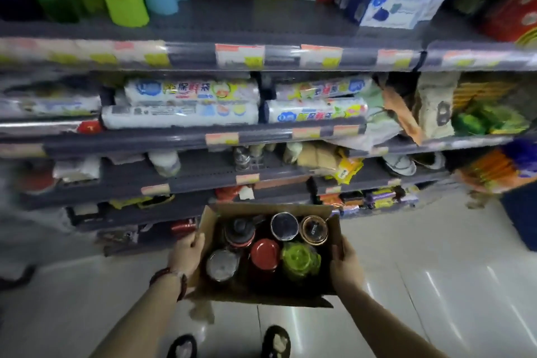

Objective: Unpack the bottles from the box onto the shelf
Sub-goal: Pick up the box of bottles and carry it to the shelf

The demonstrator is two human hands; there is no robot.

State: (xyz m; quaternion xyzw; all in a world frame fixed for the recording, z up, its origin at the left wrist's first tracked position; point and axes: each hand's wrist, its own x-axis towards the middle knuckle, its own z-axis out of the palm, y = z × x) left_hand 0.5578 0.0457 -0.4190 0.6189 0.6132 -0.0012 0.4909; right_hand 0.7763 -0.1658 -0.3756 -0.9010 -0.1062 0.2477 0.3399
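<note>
head view: box in both hands, nothing shelved yet

head camera is looking down on me carrying the cardboard box (pixel 263 253) in front of the shelves (pixel 203 174), above the pale floor (pixel 406 285). my left hand (pixel 186 254) is closing over the left wall, fingers curling over its rim, and my right hand (pixel 345 267) is clamping the right wall the same way. both hands are gripping the box, neither a bottle.

the bottles are all sitting upright inside, packed close: a red-lidded bottle (pixel 264 253) in the middle, a green-lidded bottle (pixel 300 259) just beside it on the right, a silver-lidded bottle (pixel 222 266) on the left, three more behind.

what i am worrying about: i am holding the box by its thin side walls only, with nothing showing under the base. i am judging that the walls could bow or the bottom give, dropping everything onto hard floor. the near flap (pixel 261 298) is hanging loose, so tipping toward me could spill bottles. freeing one hand to lift a bottle would be leaving the load on one wall, likely tilting it. the shelf ahead is looking crowded in places, so a bottle pushed in carelessly could knock stock off. the picture is blurring, so i cannot tell lid details.
</note>
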